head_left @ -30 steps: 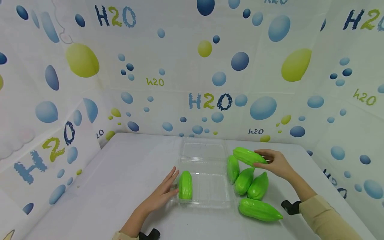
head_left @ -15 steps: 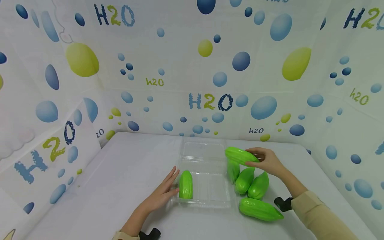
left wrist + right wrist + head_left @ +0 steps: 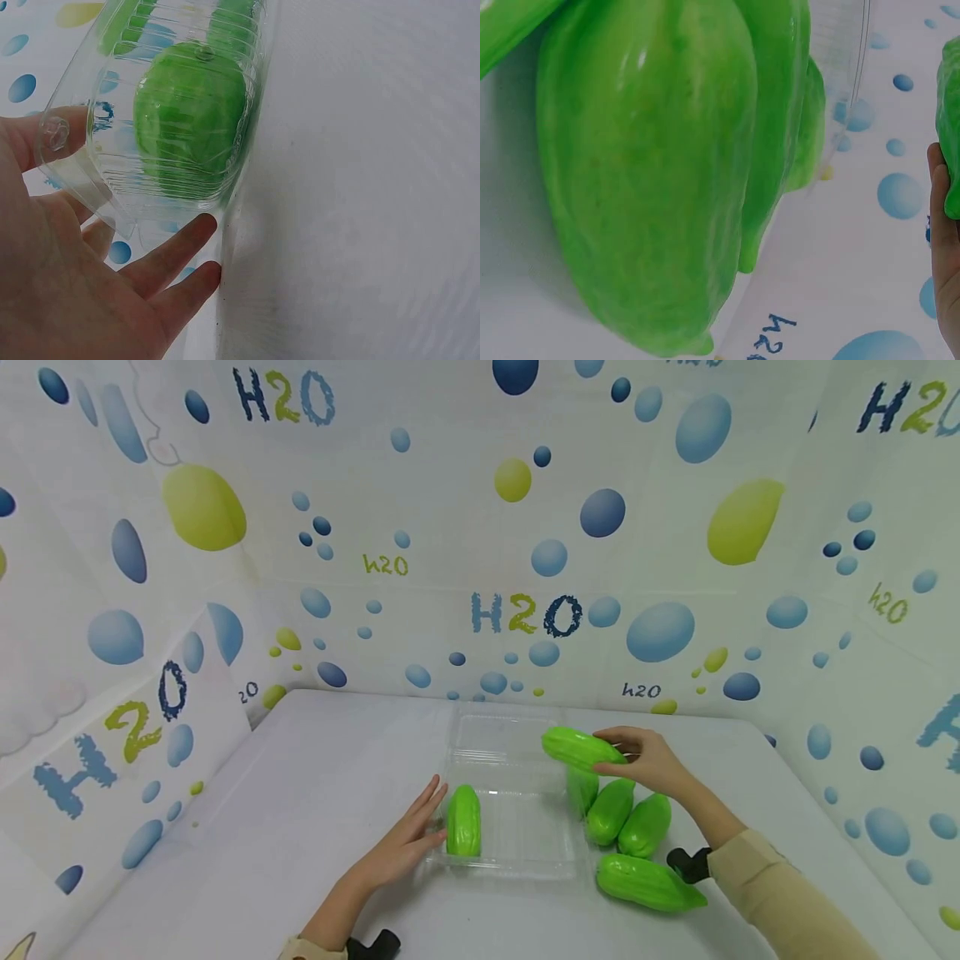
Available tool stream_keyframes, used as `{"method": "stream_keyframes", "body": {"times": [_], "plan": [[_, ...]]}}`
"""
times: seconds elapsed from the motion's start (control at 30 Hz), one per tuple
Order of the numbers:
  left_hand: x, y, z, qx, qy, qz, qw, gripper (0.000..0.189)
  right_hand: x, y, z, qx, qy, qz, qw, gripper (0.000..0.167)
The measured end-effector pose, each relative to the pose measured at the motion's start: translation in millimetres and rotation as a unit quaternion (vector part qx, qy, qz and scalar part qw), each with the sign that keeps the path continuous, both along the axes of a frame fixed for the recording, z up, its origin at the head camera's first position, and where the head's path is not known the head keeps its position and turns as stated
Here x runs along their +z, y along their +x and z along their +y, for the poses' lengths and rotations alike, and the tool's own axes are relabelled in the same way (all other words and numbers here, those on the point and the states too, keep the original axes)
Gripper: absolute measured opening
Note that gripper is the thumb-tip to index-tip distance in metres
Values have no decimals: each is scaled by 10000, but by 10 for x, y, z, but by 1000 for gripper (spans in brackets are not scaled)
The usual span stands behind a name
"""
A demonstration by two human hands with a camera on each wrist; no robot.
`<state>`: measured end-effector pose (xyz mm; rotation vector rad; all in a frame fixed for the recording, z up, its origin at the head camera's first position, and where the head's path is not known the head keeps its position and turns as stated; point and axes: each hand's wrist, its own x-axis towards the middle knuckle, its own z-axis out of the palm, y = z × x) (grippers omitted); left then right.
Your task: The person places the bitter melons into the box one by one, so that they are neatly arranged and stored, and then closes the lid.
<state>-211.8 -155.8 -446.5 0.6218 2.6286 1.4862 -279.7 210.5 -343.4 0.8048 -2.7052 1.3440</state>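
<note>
A clear plastic clamshell box (image 3: 528, 831) lies with its lid (image 3: 510, 735) folded back. One glossy green fruit (image 3: 464, 822), long and ridged like a papaya, lies along the left side of its base. My left hand (image 3: 401, 852) rests at the box's left edge with straight fingers; in the left wrist view its thumb is behind the clear rim. My right hand (image 3: 648, 768) grips another such green fruit (image 3: 576, 748) by its right end, fingers above and thumb below. That fruit is raised over the lid's right edge.
Right of the box, several more green fruits (image 3: 645, 825) lie grouped on the white tabletop (image 3: 300, 793), with one fruit (image 3: 651, 883) lying crosswise nearest the front. A white sheet (image 3: 420, 635) printed with bubbles and letters stands behind the table and along its sides.
My right hand has moved left with the held fruit, from above the grouped fruits to over the lid's right edge. The left hand and the box have stayed put.
</note>
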Motion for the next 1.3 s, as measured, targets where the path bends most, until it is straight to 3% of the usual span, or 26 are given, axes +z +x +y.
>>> {"method": "stream_keyframes", "body": {"times": [0.27,0.43,0.77,1.13,1.3], "plan": [[-6,6,-12,-40,28,15,10000,62,-252,-215,-13,107,-235,-170,9995,49],[-6,7,-9,-54,32,17,10000,62,-295,-267,-60,223,-302,-137,9992,51],[13,16,3,-34,36,16,10000,62,-310,-289,-195,342,-177,-102,9992,49],[0,3,0,-70,-1,43,10000,63,-399,-311,-322,616,-263,-475,9966,49],[-8,-6,-4,-64,-36,54,10000,63,-290,-216,-390,703,-144,-488,9962,47]]}}
